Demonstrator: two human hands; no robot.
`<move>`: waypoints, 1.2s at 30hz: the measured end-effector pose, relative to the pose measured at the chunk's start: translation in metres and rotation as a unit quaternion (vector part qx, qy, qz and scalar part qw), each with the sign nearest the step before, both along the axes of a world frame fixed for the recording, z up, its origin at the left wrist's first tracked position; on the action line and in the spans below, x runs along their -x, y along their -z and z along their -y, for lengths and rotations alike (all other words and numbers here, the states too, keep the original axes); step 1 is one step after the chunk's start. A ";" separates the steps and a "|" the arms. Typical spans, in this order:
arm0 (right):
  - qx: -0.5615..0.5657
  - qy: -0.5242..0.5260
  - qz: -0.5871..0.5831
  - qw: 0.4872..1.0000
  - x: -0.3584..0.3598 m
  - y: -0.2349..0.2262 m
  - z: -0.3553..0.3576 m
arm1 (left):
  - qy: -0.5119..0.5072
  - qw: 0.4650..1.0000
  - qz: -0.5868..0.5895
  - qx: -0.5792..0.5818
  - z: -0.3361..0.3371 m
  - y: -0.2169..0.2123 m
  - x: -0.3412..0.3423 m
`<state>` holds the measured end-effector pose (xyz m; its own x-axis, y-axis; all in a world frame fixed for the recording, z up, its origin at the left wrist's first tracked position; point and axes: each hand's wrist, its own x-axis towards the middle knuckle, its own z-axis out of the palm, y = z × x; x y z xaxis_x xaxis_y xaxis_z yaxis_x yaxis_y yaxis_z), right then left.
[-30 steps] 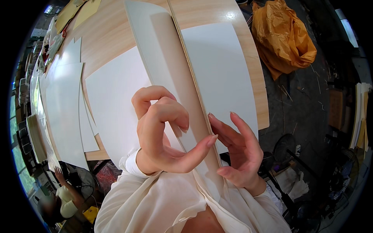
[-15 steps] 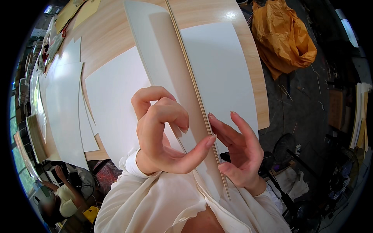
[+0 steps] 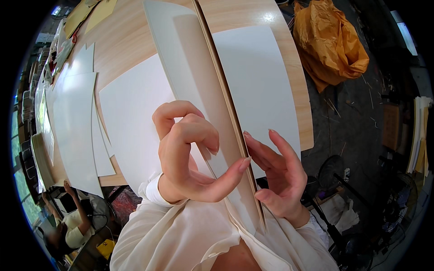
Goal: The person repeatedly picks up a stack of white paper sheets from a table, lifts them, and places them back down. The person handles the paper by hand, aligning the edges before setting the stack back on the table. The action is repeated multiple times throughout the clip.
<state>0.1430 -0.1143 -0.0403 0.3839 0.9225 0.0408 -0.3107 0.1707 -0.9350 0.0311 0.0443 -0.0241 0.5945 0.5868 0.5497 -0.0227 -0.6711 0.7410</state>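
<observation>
Long white boards (image 3: 190,54) stand on edge in front of me, running from my chest toward the far side of the table. Several thin brown-edged layers (image 3: 226,90) show along their right side. My left hand (image 3: 187,153) is closed around the boards. Its fingers curl over the left edge, and its thumb reaches across to the brown edges on the right. On the right side, my right hand (image 3: 280,180) is open with fingers apart. Its fingertips and thumb rest at or very near the brown edges. The boards' lower ends meet my shirt.
White sheets lie flat on the wood-grain table (image 3: 122,43): one sheet (image 3: 131,99) left, another (image 3: 257,86) right, and several overlapping sheets (image 3: 74,122) further left. An orange bag (image 3: 327,45) and a black fan (image 3: 332,169) stand right. Lower left, another person (image 3: 74,226) works.
The brown edges on the right have shifted and look thicker, with a dark shadow line beside them. My hands have barely moved. The other person's arms and head have shifted.
</observation>
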 end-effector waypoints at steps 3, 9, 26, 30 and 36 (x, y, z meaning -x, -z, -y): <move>0.002 -0.006 0.006 1.000 -0.001 -0.001 -0.001 | -0.003 1.000 0.004 -0.001 0.000 0.001 0.000; 0.000 -0.011 0.012 1.000 0.000 -0.002 -0.001 | -0.001 1.000 0.006 -0.004 0.000 0.001 0.000; 0.005 -0.002 -0.006 1.000 0.000 -0.001 -0.002 | -0.005 1.000 0.001 -0.004 -0.001 -0.001 -0.001; 0.005 -0.003 -0.012 1.000 0.000 0.000 -0.002 | -0.008 1.000 0.001 -0.002 -0.001 0.000 -0.001; 0.014 0.021 -0.037 0.999 0.001 -0.001 -0.002 | 0.009 1.000 -0.005 -0.004 -0.002 0.002 0.001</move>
<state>0.1417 -0.1123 -0.0391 0.4235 0.9058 -0.0156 -0.3727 0.1585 -0.9143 0.0304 0.0462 -0.0260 0.6100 0.5717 0.5486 -0.0268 -0.6771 0.7354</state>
